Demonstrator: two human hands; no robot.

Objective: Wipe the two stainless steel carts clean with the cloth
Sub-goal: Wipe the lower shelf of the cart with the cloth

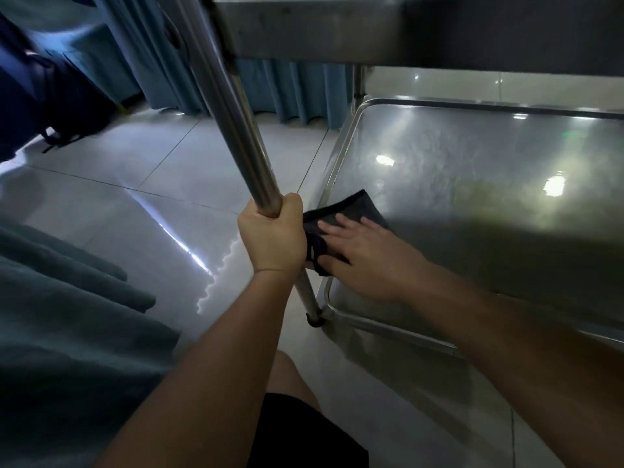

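Note:
I look from low down at a stainless steel cart. Its lower shelf (472, 184) fills the right side and its upper shelf (304, 25) hangs overhead. My left hand (271, 239) grips the cart's upright post (233, 119) near the shelf's near-left corner. A dark cloth (351, 211) lies on the lower shelf at that corner. My right hand (368, 256) presses flat on the cloth with fingers straight and spread. Part of the cloth is hidden behind my left hand. Only one cart is in view.
Glossy pale floor tiles (135, 184) spread to the left. Blue curtains (290, 92) hang behind the cart. A dark bag (67, 106) sits at the far left, and teal fabric (67, 315) lies at the near left. My knee (290, 376) is below.

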